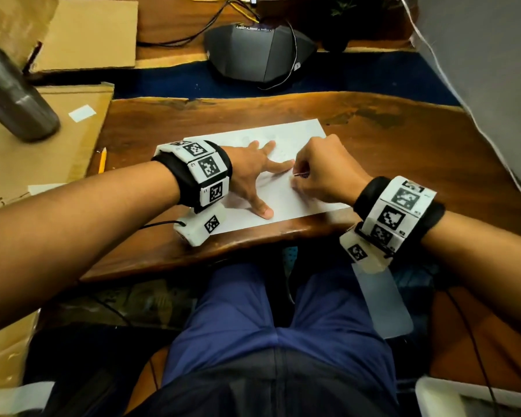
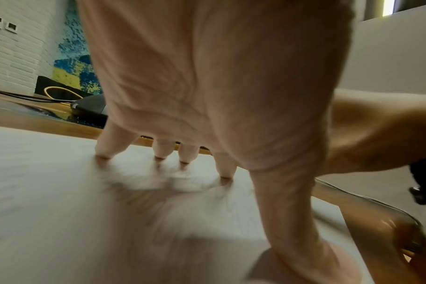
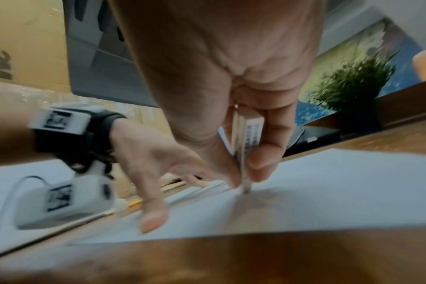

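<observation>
White paper point(image 1: 295, 132) lay flat on the wooden tabletop point(image 1: 403, 145) near its front edge, your left hand point(image 1: 250, 173) spread with fingertips point(image 2: 110, 142) pressing it down, while your right hand point(image 1: 325, 173) pinched an eraser point(image 3: 247, 138) upright, its tip touching the paper.

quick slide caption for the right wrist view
Right hand pinches an eraser against white paper while the left hand presses it flat.

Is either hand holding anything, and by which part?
The right hand pinches an eraser near its lower end, tip on the paper. The left hand holds nothing; its straight fingers press the paper.
</observation>
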A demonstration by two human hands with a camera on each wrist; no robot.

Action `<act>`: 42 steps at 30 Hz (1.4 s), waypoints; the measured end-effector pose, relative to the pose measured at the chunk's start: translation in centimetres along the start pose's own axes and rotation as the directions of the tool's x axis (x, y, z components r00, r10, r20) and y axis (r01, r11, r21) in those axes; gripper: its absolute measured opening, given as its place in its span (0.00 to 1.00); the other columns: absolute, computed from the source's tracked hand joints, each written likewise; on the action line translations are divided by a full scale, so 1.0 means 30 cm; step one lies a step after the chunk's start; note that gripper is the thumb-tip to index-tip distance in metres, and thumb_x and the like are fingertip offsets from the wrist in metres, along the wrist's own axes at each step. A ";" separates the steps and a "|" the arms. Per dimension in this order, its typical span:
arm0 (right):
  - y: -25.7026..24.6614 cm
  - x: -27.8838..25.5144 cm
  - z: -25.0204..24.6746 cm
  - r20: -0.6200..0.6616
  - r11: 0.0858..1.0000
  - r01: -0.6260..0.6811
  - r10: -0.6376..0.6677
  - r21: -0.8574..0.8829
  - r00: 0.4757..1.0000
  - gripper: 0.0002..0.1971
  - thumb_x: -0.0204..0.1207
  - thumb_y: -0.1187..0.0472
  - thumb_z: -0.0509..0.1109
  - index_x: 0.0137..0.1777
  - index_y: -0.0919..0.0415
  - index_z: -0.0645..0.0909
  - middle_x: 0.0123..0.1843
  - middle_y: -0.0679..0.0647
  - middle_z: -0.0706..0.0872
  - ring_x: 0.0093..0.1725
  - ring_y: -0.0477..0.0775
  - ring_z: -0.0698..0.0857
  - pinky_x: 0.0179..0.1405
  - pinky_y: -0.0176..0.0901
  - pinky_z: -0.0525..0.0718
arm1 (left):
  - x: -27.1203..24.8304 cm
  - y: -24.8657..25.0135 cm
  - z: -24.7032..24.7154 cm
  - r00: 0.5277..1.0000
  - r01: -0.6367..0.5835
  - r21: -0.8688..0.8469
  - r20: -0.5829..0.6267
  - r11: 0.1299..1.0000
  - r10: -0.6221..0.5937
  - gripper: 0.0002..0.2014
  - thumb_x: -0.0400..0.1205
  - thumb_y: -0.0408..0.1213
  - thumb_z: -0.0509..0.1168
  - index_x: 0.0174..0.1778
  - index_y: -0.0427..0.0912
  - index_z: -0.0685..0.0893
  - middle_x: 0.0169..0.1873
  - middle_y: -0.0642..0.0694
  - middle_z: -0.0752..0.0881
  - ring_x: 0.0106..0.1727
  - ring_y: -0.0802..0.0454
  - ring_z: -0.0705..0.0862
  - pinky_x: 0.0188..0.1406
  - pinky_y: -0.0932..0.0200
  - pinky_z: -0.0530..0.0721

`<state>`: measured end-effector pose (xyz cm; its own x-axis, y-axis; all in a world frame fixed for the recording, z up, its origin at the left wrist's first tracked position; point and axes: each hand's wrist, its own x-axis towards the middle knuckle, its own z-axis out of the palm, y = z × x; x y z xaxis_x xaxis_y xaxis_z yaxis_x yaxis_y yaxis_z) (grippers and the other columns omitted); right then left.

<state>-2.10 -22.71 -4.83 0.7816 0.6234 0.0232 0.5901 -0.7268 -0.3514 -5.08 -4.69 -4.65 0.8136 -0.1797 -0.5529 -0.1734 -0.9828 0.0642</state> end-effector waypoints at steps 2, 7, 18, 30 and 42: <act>-0.038 -0.030 0.022 0.044 0.996 0.086 -0.086 -0.007 0.995 0.06 0.70 0.60 0.78 0.45 0.61 0.90 0.42 0.59 0.90 0.43 0.57 0.85 0.43 0.50 0.87 | 0.003 -0.007 0.007 1.000 -0.004 -0.019 0.006 1.000 0.004 0.59 0.62 0.72 0.74 0.84 0.70 0.47 0.86 0.49 0.31 0.86 0.41 0.35 0.82 0.27 0.48; -0.014 -0.003 -0.005 0.042 1.000 0.004 -0.005 0.029 0.999 0.06 0.71 0.60 0.79 0.44 0.62 0.92 0.42 0.58 0.91 0.41 0.56 0.88 0.44 0.54 0.91 | 0.004 -0.001 0.004 1.000 -0.002 -0.019 0.001 1.000 0.002 0.58 0.64 0.70 0.74 0.85 0.69 0.44 0.85 0.49 0.31 0.86 0.41 0.35 0.83 0.29 0.47; -0.030 0.004 0.023 0.008 1.000 -0.015 0.015 -0.020 1.000 0.06 0.71 0.62 0.77 0.46 0.62 0.88 0.45 0.61 0.88 0.44 0.60 0.85 0.44 0.54 0.89 | -0.001 0.002 0.006 1.000 0.006 -0.013 -0.010 1.000 -0.006 0.57 0.65 0.70 0.74 0.85 0.69 0.46 0.86 0.47 0.32 0.86 0.38 0.36 0.81 0.26 0.50; -0.083 -0.017 0.029 0.129 0.990 0.130 -0.123 -0.046 0.984 0.03 0.69 0.62 0.77 0.40 0.61 0.90 0.39 0.57 0.89 0.37 0.56 0.83 0.35 0.43 0.80 | -0.010 0.009 0.003 1.000 -0.025 -0.033 -0.017 0.999 0.025 0.53 0.67 0.67 0.74 0.85 0.67 0.52 0.86 0.45 0.32 0.86 0.37 0.36 0.82 0.27 0.48; -0.026 0.042 -0.022 0.082 0.995 0.089 -0.085 -0.045 0.993 0.07 0.69 0.59 0.82 0.44 0.61 0.92 0.43 0.56 0.91 0.43 0.55 0.86 0.44 0.49 0.90 | -0.011 0.011 0.003 1.000 0.007 0.004 -0.011 1.000 -0.007 0.57 0.66 0.70 0.73 0.86 0.64 0.46 0.86 0.47 0.33 0.87 0.39 0.37 0.82 0.27 0.51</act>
<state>-1.44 -21.55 -3.92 0.7096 0.7042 -0.0235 0.6656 -0.6810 -0.3053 -5.47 -4.96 -4.50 0.8207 -0.1729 -0.5445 -0.1694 -0.9839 0.0570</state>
